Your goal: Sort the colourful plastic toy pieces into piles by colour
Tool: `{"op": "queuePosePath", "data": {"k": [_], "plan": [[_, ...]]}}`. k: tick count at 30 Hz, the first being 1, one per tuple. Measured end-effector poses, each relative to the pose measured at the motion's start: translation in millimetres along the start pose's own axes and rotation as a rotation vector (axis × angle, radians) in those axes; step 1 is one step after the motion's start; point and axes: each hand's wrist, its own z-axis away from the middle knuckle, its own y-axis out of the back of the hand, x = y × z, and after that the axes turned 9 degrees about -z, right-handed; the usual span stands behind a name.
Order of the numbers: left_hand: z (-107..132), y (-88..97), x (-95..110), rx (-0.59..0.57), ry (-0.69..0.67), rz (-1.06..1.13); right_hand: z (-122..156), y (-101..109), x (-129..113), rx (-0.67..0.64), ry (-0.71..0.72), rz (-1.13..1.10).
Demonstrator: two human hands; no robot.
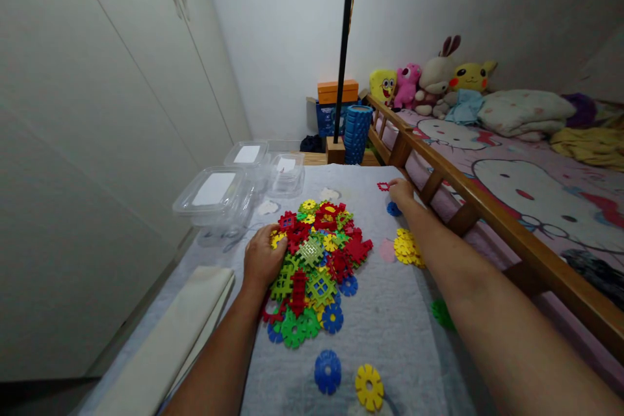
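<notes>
A heap of interlocking plastic building pieces (312, 252) in red, green, yellow and blue lies on the cloth-covered table. At its left edge rests my left hand (263, 255), fingers curled with a yellow plastic piece (277, 238) between thumb and finger. Stretched toward the table's far right corner, my right hand (402, 191) pinches a red, hollow-framed plastic piece (383, 186); its fingertips are partly hidden. Just below that hand is a blue disc (393, 208). Several yellow discs (407, 248) are grouped beside my right forearm, and a green piece (441, 314) lies partly behind it.
Clear plastic boxes (214, 192) with white labels stand at the back left. A folded cream cloth (170, 344) lies along the left side. A blue disc (327, 372) and a yellow disc (369, 387) are near the front. The wooden bed rail (458, 192) borders the right side.
</notes>
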Motion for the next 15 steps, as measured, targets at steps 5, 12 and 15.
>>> {"op": "queuePosePath", "data": {"k": [5,12,15], "plan": [[0.2,-0.8,-0.3,0.001,0.006,-0.008,7.3,-3.1,-1.2,-0.083,-0.018,0.113],[0.1,-3.0,-0.2,0.009,-0.005,-0.025,25.2,3.5,-26.1,-0.121,0.079,0.218],[-0.1,-3.2,1.1,0.018,-0.010,-0.037,48.1,0.5,-46.5,-0.296,0.255,0.091]]}}
